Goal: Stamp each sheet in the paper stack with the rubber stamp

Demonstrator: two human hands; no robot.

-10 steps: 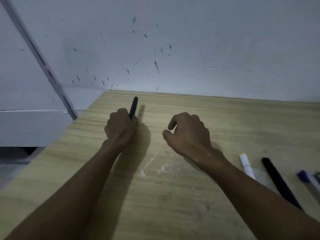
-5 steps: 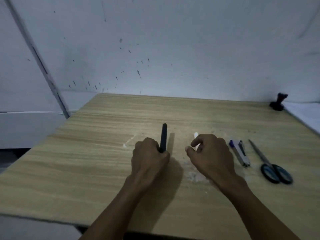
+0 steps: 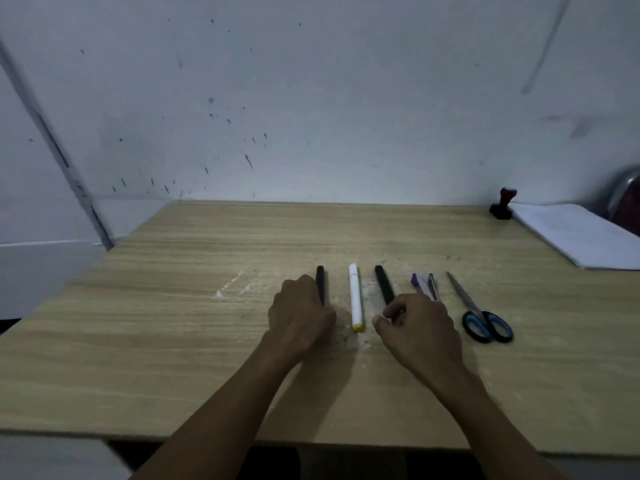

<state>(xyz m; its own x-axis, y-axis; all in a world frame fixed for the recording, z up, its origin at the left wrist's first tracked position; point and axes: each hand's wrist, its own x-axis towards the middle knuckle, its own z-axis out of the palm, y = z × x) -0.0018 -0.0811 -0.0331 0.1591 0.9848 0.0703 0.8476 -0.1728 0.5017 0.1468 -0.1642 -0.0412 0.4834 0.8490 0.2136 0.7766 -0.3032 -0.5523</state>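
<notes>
The black rubber stamp (image 3: 502,204) stands at the table's far right, touching the corner of the white paper stack (image 3: 581,233). Both of my hands are well away from them, at the middle of the table. My left hand (image 3: 299,317) is closed around the lower part of a black pen (image 3: 320,282), which lies against the tabletop. My right hand (image 3: 415,327) hovers with loosely curled fingers over the near end of a black marker (image 3: 383,284). Thumb and index finger are apart, and I see no grip on it.
A white marker with a yellow end (image 3: 355,299) lies between my hands. To the right are a purple-capped pen (image 3: 420,284), a dark pen (image 3: 432,287) and blue-handled scissors (image 3: 481,313). The wooden table (image 3: 173,341) meets a white wall behind.
My left hand has carried the black pen from the table's far left to beside the white marker. My right hand has settled over the black marker. My view has swung right, revealing stamp and paper.
</notes>
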